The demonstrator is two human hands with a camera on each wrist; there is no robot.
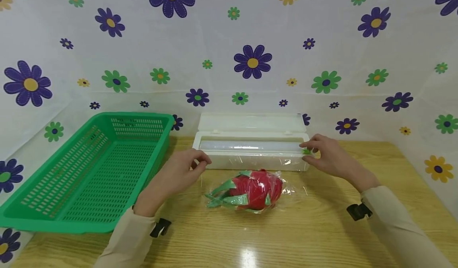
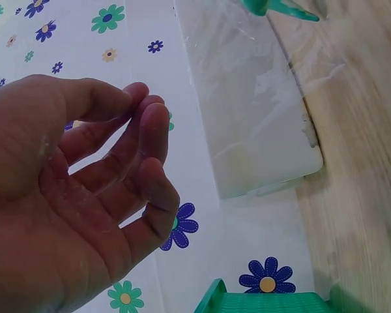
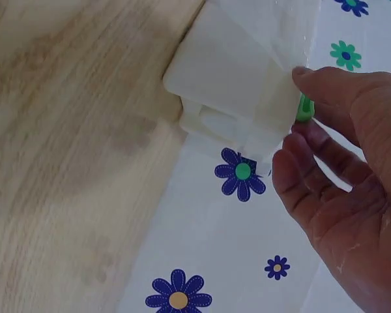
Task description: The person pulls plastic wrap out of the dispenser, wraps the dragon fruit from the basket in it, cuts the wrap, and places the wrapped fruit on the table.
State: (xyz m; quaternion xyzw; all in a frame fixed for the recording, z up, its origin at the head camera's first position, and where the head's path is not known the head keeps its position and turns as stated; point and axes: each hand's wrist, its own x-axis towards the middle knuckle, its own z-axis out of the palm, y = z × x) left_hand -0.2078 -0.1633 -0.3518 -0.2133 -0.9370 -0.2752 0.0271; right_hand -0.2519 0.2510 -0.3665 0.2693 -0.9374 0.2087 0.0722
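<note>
Dragon fruit (image 1: 255,190) lying under film (image 1: 295,189), R hand (image 1: 332,156) pinching slider (image 1: 306,151)

Fruit is lying on its side on the bench (image 1: 286,236), below & a bit right of ctr in head view, red body to the right, green leaf tips pointing left. Clear film is running down the front of the white box (image 1: 250,134) & over the fruit; can't tell if it's going underneath. Box is standing just behind the fruit, mid-frame, lid (image 1: 250,121) raised, w/ a pale roll (image 1: 250,145) lying inside. R hand is sitting at the box's right end: thumb & index are clamping on the green slider, upper right in R wrist cam. L hand (image 1: 182,166) is hovering by the box's left end; thumb & fingertips are bending together, but can't tell if film's caught b/w them. Green basket (image 1: 61,225) is sitting at left of frame, its far end near the box. Flowery sheet (image 1: 214,33) is hanging behind, filling the upper frame.
</note>
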